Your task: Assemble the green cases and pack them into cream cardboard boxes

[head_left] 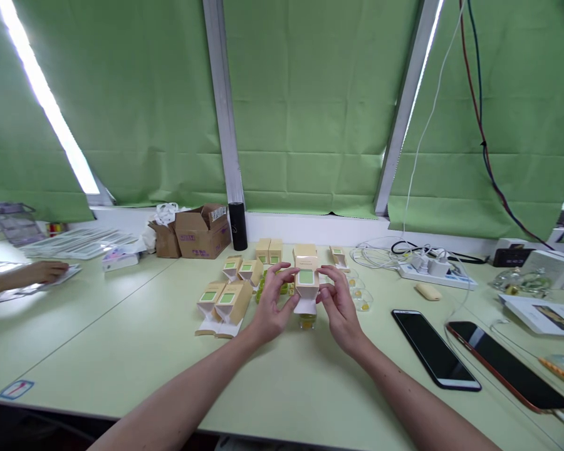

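Observation:
Between both hands is a small cream box (306, 280) with a green square on its end and a white flap hanging open toward me. My left hand (273, 308) pinches its left side. The fingertips of my right hand (343, 313) close on its right side. Just below the flap sits a small clear jar (307, 322) with yellowish contents. More cream boxes (235, 300), several with flaps open, stand to the left of my hands and behind them. Small green pieces (260, 288), partly hidden, lie behind my left hand. Clear plastic domes (363, 299) are beside my right hand.
Two phones (435, 347) lie at the right, below a white power strip (437, 275) with tangled cables. A brown carton (202, 230) and a black cylinder (237, 225) stand by the wall. Another person's hand (47, 272) rests on flat sheets at far left.

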`<action>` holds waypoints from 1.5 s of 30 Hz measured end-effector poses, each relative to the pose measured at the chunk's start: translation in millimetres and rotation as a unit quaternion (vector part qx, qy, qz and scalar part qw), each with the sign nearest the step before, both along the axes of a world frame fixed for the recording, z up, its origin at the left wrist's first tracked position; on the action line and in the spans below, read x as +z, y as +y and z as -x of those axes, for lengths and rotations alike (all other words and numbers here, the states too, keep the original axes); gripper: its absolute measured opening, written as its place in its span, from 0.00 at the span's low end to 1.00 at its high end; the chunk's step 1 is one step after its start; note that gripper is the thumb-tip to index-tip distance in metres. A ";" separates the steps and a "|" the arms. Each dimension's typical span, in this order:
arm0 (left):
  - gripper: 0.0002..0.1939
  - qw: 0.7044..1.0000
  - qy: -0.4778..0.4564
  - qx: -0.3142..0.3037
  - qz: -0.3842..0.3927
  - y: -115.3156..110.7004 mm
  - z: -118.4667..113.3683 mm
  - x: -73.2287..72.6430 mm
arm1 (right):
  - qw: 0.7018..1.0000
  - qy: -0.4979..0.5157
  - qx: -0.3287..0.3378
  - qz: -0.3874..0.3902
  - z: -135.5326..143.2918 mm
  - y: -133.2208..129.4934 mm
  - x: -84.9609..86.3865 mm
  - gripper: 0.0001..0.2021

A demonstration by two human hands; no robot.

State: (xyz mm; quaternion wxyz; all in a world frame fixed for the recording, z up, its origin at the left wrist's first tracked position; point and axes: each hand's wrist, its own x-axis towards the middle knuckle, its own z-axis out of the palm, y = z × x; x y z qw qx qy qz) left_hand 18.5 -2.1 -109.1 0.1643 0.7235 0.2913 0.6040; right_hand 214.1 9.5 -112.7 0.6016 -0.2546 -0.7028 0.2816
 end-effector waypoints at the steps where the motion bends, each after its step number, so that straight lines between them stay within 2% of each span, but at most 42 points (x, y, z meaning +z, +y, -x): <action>1: 0.24 1.000 -0.009 -0.003 0.004 0.2 -0.1 0.0 | 1.000 0.002 0.006 0.003 -0.5 0.5 0.1 0.18; 6: 0.24 0.999 -0.025 -0.015 0.019 0.4 -0.1 1.2 | 0.999 0.007 0.034 0.017 -2.8 3.2 1.2 0.18; 16: 0.22 0.999 -0.026 0.003 0.045 0.9 -0.3 0.5 | 0.999 0.005 0.048 0.020 -6.0 4.5 0.4 0.19; 26: 0.18 0.997 -0.053 0.037 0.044 5.5 -2.4 0.4 | 0.998 -0.003 0.059 0.021 -6.0 3.0 0.7 0.18; 45: 0.15 0.996 -0.051 0.041 0.056 2.5 -3.9 1.6 | 0.998 0.001 0.064 0.023 -5.0 3.4 0.4 0.19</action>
